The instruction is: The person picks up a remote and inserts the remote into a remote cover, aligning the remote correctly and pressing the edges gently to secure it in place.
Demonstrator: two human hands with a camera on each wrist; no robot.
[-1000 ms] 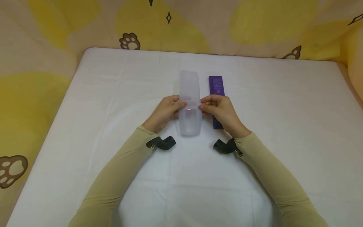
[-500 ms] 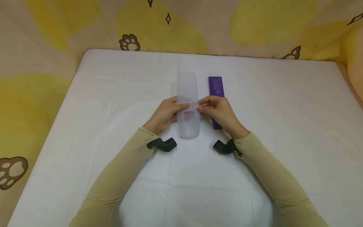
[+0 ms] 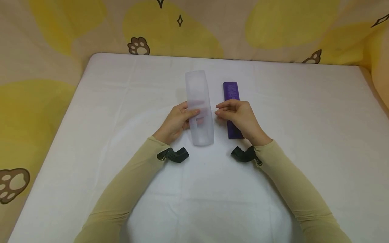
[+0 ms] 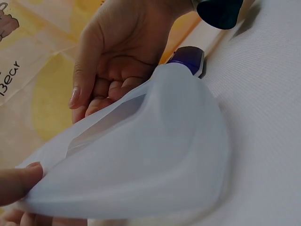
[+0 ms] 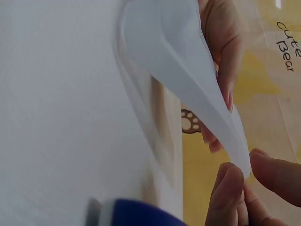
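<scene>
The translucent silicone sleeve (image 3: 199, 108) is held just above the white table (image 3: 304, 135), near its middle, lying lengthwise away from the person and tilted slightly to the left. The table is the largest thing in view, with a yellow paw-print cloth (image 3: 45, 40) behind and beside it. The purple remote (image 3: 231, 98) lies flat on the table just to the right of the sleeve, partly under the right hand. The left hand (image 3: 176, 121) grips the sleeve's left edge, its thumb on top and its fingers curled beneath. The right hand (image 3: 240, 116) hovers just beside the sleeve's right edge, its thumb and fingertips drawn together; whether they touch the sleeve cannot be told.
</scene>
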